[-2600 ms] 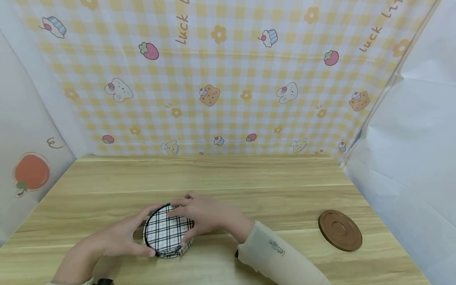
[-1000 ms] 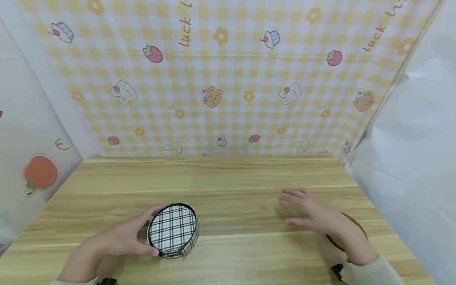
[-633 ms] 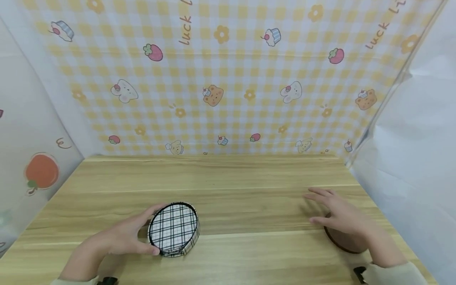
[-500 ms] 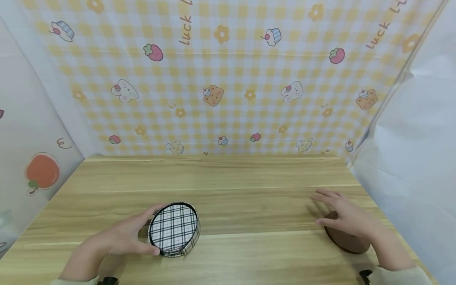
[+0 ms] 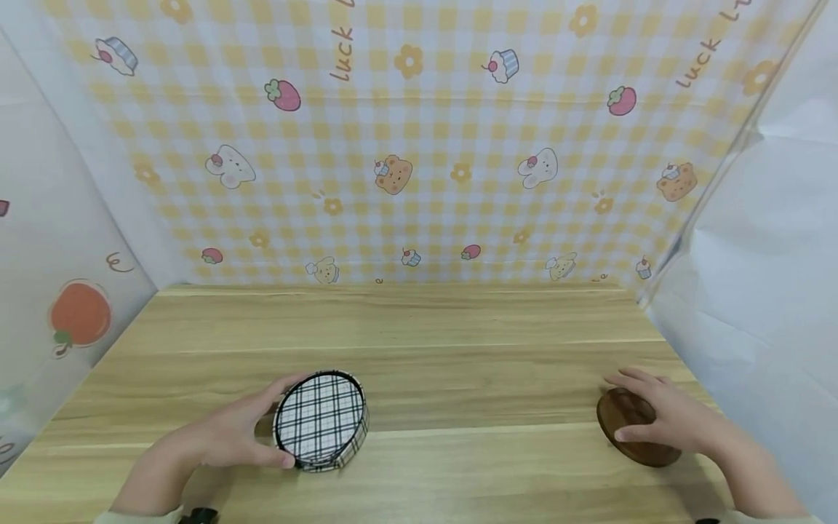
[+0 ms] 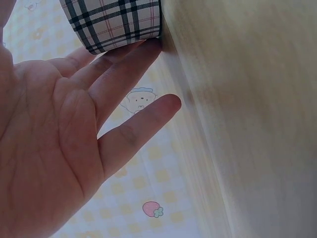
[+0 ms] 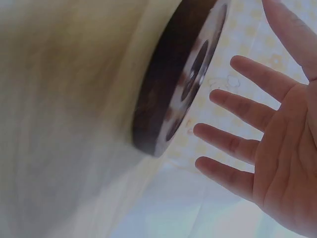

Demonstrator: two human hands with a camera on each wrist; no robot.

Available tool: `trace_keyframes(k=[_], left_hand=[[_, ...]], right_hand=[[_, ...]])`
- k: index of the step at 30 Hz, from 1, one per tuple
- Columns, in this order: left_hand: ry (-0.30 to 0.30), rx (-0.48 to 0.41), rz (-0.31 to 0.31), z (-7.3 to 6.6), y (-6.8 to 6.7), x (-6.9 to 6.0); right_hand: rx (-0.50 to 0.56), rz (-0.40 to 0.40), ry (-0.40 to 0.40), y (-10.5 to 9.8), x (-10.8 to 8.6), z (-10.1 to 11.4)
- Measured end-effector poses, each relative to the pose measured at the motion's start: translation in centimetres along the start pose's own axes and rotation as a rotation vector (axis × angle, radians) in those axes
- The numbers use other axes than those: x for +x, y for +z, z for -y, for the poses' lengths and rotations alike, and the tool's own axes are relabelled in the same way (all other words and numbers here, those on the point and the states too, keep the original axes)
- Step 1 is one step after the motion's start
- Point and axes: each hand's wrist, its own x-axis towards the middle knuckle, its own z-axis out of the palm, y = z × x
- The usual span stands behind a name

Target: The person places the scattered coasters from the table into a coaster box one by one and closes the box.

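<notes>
A round box in black-and-white plaid with a black rim (image 5: pixel 321 421) stands on the wooden table, left of centre. My left hand (image 5: pixel 225 437) holds it from the left, thumb at the near side and fingers along the far side. In the left wrist view the fingertips (image 6: pixel 153 45) meet the box's plaid side wall (image 6: pixel 119 22). At the right lies a brown wooden disc with ring grooves (image 5: pixel 622 418). Over it hovers my right hand (image 5: pixel 674 415), which covers part of it. The right wrist view shows the fingers (image 7: pixel 228 136) spread and apart from the disc (image 7: pixel 173 94).
The wooden table (image 5: pixel 458 349) spreads between the two things. A yellow checked cloth (image 5: pixel 432 131) with cartoon prints hangs behind it. White sheets (image 5: pixel 772 291) stand along the right side, and a printed white wall (image 5: pixel 52 218) along the left.
My right hand left the plaid box and travelled right until above the brown disc, coming lower over it. My left hand has stayed at the box, which shows a slight turn.
</notes>
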Motion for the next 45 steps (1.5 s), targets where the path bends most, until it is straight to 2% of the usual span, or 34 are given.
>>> trace_keyframes(k=[6, 18, 23, 32, 39, 42, 45], left_hand=[[-0.01, -0.007, 0.003, -0.1, -0.1, 0.0], [-0.019, 0.061, -0.031, -0.1, 0.1, -0.1], [-0.029, 0.05, -0.019, -0.2, 0.1, 0.0], [-0.029, 0.01, -0.007, -0.2, 0.1, 0.1], [-0.036, 0.059, -0.026, -0.2, 0.2, 0.0], [-0.029, 0.059, -0.031, -0.2, 0.1, -0.1], [-0.018, 0.071, -0.039, -0.1, 0.1, -0.1]], right_hand=[[-0.013, 0.024, 0.026, 0.4, -0.9, -0.9], [0.002, 0.021, 0.05, 0.9, -1.8, -1.2], [0.003, 0.031, 0.047, 1.1, -1.9, -1.2], [-0.033, -0.028, 0.022, 1.5, -1.9, -0.8], [-0.093, -0.074, -0.04, 1.7, -1.6, -0.7], [-0.107, -0.059, -0.036, 1.6, -1.4, -0.6], [-0.076, -0.046, -0.016, 1.6, -1.3, -0.5]])
